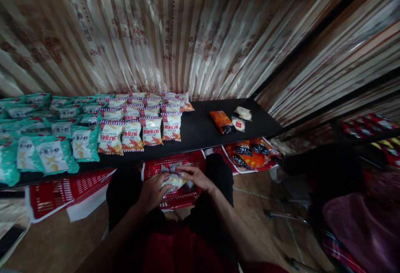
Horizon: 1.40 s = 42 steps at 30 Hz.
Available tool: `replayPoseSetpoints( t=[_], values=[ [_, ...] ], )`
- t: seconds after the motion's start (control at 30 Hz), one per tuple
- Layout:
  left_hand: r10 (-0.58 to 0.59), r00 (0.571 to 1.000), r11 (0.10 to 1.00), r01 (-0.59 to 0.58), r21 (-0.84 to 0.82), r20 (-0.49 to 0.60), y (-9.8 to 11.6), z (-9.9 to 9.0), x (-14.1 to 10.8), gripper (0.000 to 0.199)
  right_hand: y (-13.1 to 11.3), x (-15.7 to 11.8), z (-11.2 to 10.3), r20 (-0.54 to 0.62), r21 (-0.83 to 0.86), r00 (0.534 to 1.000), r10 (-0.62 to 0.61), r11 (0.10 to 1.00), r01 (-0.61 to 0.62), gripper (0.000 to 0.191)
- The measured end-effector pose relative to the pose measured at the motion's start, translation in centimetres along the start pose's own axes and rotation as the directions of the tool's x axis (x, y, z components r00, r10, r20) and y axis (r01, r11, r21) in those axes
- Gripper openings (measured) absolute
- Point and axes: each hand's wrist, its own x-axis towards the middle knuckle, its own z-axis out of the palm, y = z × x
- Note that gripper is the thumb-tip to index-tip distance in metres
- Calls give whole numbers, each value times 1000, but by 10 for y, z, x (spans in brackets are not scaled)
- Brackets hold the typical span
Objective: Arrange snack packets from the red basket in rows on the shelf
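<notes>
A small white and yellow snack bag (174, 182) is between my two hands, low over the red basket (175, 203) by my knees. My left hand (153, 192) grips its left side, with the thumb across the front. From the right, my right hand (198, 177) holds the bag's upper edge with bent fingers. Greyish packets (171, 167) show just beyond my fingers, inside the basket. On the black table ahead stand rows of white snack bags (152, 130) with red print and striped top edges.
Teal snack bags (53, 155) crowd the table's left end. An orange packet (221, 122) and small pale packets (239, 124) lie to the right on the black table (196, 129). Another red basket (250, 154) holds orange packets. At far right sits a person (359, 223).
</notes>
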Motion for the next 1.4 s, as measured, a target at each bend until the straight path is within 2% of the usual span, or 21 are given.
replayPoseSetpoints(
  t=[0.17, 0.3, 0.4, 0.47, 0.53, 0.63, 0.8, 0.97, 1.2, 1.3, 1.4],
  values=[
    [3, 999, 1000, -3, -1, 52, -2, -4, 5, 30, 2, 0, 2, 140, -130, 989, 57, 991, -38, 56],
    [12, 999, 1000, -11, -23, 30, -5, -4, 8, 32, 1, -4, 7, 151, -194, 987, 57, 981, -27, 63],
    [-9, 1000, 999, 9, -36, 2, -7, -3, 11, 37, 2, -7, 12, 135, -188, 990, 31, 982, -5, 61],
    [-68, 998, 997, 69, -41, 18, -7, -3, 13, 39, 6, -8, 14, 125, -150, 992, 12, 989, 7, 55],
    [-154, 985, 986, 159, -59, 81, -3, -6, 18, 38, 12, -8, 14, 116, -105, 993, 7, 994, 5, 50],
    [-284, 940, 945, 308, -114, 187, 5, -13, 26, 33, 21, -7, 14, 83, -73, 997, 1, 997, 5, 47],
    [-416, 880, 825, 471, -312, 229, 8, -20, 38, 30, 24, -9, 15, 44, -68, 999, -16, 998, 19, 46],
    [-452, 865, 707, 496, -504, 218, 2, -19, 42, 38, 21, -13, 18, 12, -96, 999, -41, 995, 42, 46],
    [-574, 773, 427, 565, -706, 271, 15, -22, 42, 50, 20, -13, 21, -48, -16, 996, -81, 997, 80, 48],
    [-577, 772, 358, 531, -768, 265, 23, -21, 42, 51, 19, -13, 21, -78, 2, 993, -83, 997, 83, 46],
    [-550, 790, 296, 488, -821, 271, 27, -17, 43, 53, 17, -13, 22, -97, 25, 992, -85, 996, 88, 43]
  ],
)
